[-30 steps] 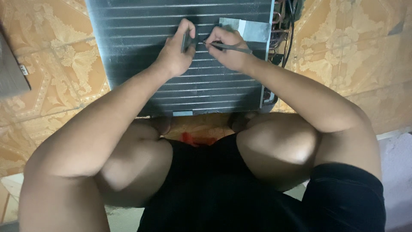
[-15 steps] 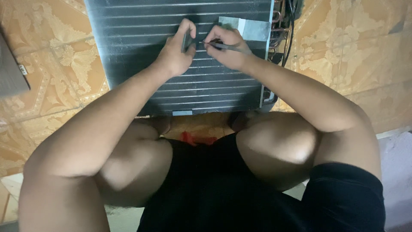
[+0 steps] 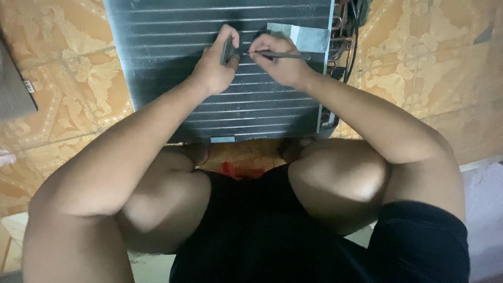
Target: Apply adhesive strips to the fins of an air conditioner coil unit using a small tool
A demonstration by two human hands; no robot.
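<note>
A dark finned coil panel [image 3: 167, 47] with thin metal tubes across it lies flat on the tiled floor in front of my knees. My left hand [image 3: 216, 65] rests on the panel's upper middle and pinches a small dark flat piece [image 3: 228, 51]. My right hand [image 3: 277, 60] is right beside it, fingers closed on a thin dark rod-like tool [image 3: 285, 54] that lies level with its tip toward the small piece. The two hands nearly touch.
Copper pipes and black cables [image 3: 348, 31] run along the panel's right edge, next to a grey patch [image 3: 312, 37]. Orange patterned floor tiles [image 3: 63, 78] surround the panel. A grey object [image 3: 13, 89] sits at the left edge. My bent knees fill the foreground.
Both hands stay at the same spot on the panel, with only slight finger shifts around the small piece and the tool.
</note>
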